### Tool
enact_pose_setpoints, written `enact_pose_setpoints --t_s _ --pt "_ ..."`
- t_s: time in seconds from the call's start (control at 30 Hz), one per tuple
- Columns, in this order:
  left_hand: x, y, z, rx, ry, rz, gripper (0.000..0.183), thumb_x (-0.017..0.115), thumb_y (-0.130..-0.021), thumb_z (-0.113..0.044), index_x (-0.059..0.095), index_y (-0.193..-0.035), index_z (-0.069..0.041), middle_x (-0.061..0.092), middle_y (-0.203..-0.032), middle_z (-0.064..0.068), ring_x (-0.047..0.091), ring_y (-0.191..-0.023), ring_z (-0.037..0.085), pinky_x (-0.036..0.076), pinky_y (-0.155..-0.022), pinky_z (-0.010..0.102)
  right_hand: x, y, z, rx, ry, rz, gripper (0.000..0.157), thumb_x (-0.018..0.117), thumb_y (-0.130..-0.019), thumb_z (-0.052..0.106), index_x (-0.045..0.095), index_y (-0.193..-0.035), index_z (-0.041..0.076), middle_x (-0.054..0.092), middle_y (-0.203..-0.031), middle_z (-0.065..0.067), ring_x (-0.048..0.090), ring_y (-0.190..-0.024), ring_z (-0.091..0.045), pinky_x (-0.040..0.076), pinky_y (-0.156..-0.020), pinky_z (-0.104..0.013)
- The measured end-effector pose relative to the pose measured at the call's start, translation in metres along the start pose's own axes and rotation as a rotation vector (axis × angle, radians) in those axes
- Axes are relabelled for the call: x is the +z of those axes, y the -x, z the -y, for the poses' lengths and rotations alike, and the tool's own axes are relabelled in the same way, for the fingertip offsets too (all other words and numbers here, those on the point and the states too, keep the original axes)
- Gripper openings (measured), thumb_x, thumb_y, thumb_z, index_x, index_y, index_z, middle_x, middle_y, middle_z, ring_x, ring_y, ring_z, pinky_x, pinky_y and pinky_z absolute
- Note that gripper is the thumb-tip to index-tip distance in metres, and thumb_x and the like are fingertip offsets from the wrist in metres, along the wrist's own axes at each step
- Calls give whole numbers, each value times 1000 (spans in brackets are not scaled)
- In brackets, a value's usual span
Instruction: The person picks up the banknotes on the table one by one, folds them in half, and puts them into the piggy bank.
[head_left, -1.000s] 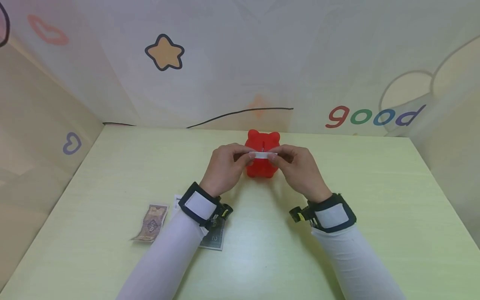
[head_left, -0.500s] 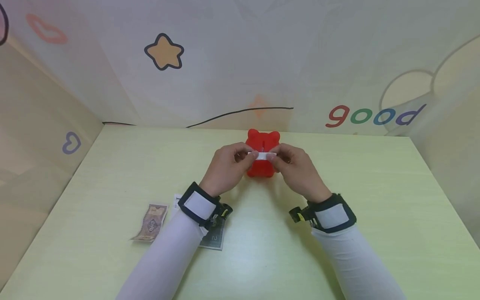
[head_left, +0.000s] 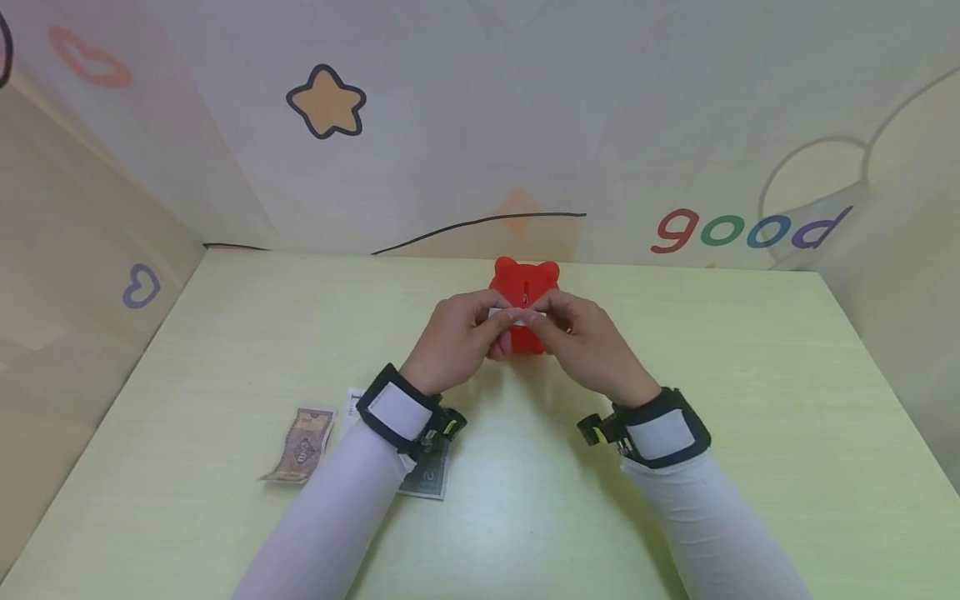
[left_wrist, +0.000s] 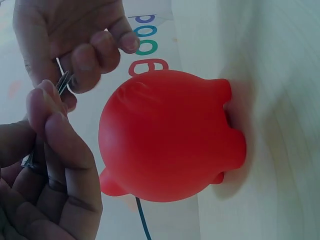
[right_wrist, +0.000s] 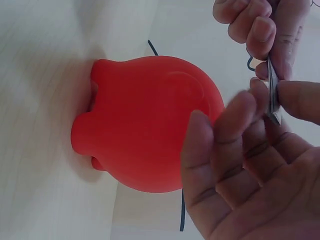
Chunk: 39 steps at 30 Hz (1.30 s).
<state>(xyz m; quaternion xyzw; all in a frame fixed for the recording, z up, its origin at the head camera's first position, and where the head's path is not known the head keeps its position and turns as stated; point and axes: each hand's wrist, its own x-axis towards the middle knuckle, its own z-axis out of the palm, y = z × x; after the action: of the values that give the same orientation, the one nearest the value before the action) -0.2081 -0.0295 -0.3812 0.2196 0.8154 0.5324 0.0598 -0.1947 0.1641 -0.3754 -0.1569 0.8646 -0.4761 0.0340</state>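
The folded paper [right_wrist: 273, 95] is between the two hands, and both of them hold it: the left hand [head_left: 453, 340] pinches its left part between thumb and fingers, and the right hand [head_left: 588, 346] pinches its right part in the same manner, so that the thumb tips almost meet in the middle. The wrist views show the paper higher than the red money box [left_wrist: 165, 135] and apart from it; in the head view it crosses over the body of this box. The relation which seems to matter most is one of direction. The paper has its long axis from left to right, while the slot [head_left: 526, 292] on top of the box runs from near to far, so the two lie crosswise. From the fingertips, the slot lies a little to the far side, about in line with the place where the thumbs come together; neither hand is clearly nearer to it. The box stands upright on its short legs, toward the far edge of the table [head_left: 525, 533]. At the near left, a brown note [head_left: 303, 446] lies with one corner lifted, and a grey note [head_left: 431, 475] is partly hidden under the left forearm.
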Motion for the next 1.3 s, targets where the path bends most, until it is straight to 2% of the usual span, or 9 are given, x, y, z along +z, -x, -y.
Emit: enact_pose_setpoints --t_s 0.13,0.33,0.47,0.6,0.77,0.93,1.17,1.3 --pt "-1 0 0 2 48 3 10 61 -96 -20 68 -95 -12 64 -66 2 63 -63 22 57 -66 51 1 0 1 -8 -38 11 10 60 -96 22 61 -102 14 62 -85 -8 58 -74 -22 53 -66 -44" --pt "-1 1 -3 -24 99 4 8 65 -93 -20 70 -92 -14 66 -67 2 65 -64 24 57 -69 54 0 2 3 -23 -27 -13 4 58 -97 16 59 -99 13 58 -73 -8 56 -66 -22 49 -58 -38" --pt "0 0 -3 -16 105 5 13 65 -93 -22 71 -94 -11 66 -67 2 65 -64 24 58 -67 47 -1 2 3 -34 -19 -26 3 58 -97 16 60 -99 13 57 -72 -8 54 -66 -22 48 -57 -37" --pt "2 -1 -2 -1 109 11 14 61 -96 -24 69 -93 -12 67 -68 1 65 -63 22 58 -64 38 -2 2 4 -32 -25 -43 4 59 -97 17 61 -99 14 56 -73 -10 54 -66 -25 47 -56 -36" --pt "2 0 -3 -15 110 26 17 56 -99 -24 66 -89 -15 67 -68 1 64 -62 18 59 -64 36 -3 2 5 -9 -39 -44 5 59 -96 17 62 -101 15 57 -77 -14 54 -70 -29 47 -57 -37" --pt "2 1 -5 -23 65 38 24 54 -100 -27 64 -82 -14 66 -65 2 62 -58 17 55 -56 34 -2 2 5 11 -40 -39 6 58 -97 16 61 -101 14 57 -79 -14 54 -72 -30 46 -58 -36" --pt "2 1 -4 14 -18 19 28 53 -100 -28 60 -75 -18 61 -59 -1 58 -52 13 40 -45 29 -1 2 6 15 -58 2 11 56 -98 22 57 -104 12 56 -82 -11 54 -74 -26 47 -62 -38" --pt "2 1 -4 28 -70 17 30 52 -100 -29 59 -74 -18 58 -56 -1 53 -49 15 34 -42 27 0 2 6 -3 -69 35 13 55 -99 25 58 -103 13 55 -77 -11 54 -69 -27 44 -58 -35"
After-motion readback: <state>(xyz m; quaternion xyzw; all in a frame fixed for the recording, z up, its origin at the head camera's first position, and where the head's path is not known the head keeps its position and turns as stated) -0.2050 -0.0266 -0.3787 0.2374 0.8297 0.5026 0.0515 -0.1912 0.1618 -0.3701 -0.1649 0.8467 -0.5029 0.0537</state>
